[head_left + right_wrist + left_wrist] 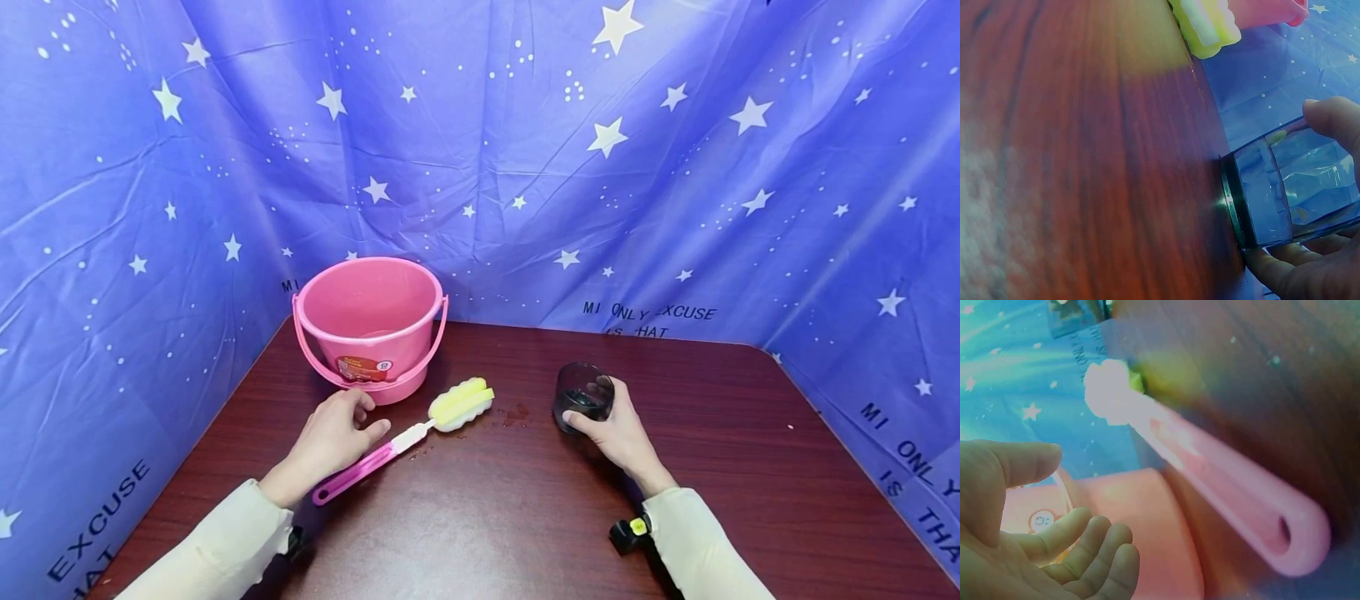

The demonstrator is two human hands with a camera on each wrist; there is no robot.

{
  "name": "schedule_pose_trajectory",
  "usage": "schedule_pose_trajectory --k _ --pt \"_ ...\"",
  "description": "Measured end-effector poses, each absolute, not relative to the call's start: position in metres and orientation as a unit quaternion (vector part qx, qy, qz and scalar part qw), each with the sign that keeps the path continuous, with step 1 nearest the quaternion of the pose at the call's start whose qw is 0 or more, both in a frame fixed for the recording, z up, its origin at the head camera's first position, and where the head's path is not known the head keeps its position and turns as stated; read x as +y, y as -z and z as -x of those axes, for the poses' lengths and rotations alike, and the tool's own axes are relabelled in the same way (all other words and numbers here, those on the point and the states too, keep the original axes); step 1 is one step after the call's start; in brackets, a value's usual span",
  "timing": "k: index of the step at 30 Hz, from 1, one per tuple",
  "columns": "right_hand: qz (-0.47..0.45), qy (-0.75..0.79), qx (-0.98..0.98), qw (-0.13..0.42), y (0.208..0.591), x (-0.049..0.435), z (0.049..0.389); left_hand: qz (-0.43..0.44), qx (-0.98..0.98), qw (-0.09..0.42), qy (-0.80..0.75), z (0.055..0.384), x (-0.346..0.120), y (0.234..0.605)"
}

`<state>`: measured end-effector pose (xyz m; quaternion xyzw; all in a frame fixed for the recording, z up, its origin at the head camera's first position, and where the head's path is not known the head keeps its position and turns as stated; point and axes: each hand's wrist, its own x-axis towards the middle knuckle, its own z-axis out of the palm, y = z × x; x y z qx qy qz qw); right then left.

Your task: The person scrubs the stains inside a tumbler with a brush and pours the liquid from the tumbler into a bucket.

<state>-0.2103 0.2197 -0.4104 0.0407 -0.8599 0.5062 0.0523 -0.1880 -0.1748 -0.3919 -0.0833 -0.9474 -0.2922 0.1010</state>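
Black-tinted transparent cylindrical cup (579, 393) is standing on the red-brown wooden bench (510, 508), right hand (622, 423) clamping fingers round it, apparently for steadiness; left hand (330, 435), fingers apart, is hovering near pink-and-yellow sponge brush (408, 437).

My hands: two, the left hand (330, 437) and the right hand (625, 433).
My sleeves (701, 542): two, one to each arm.
Pink bucket (408, 360): I count one.
Sponge-headed brush (408, 437): a single one.
Dark glass (572, 382): just one.
Reddish-brown table (502, 500): one.
White stars (618, 27) printed on the blue cloth (450, 150) around me: more than twenty, by my count.
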Motion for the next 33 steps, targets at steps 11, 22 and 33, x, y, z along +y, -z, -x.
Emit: schedule_pose_trajectory --k 11,22,33 --pt "-0.033 -0.496 -0.865 0.06 0.44 0.235 0.228 0.074 -0.931 0.119 0.336 0.19 -0.184 0.381" --pt "-0.031 -0.499 -0.864 0.065 0.441 0.234 0.228 0.036 -0.904 0.16 0.396 0.193 -0.195 0.369" --pt "-0.022 -0.495 -0.866 0.069 0.443 0.234 0.229 -0.003 -0.881 0.201 0.429 0.2 -0.196 0.361"
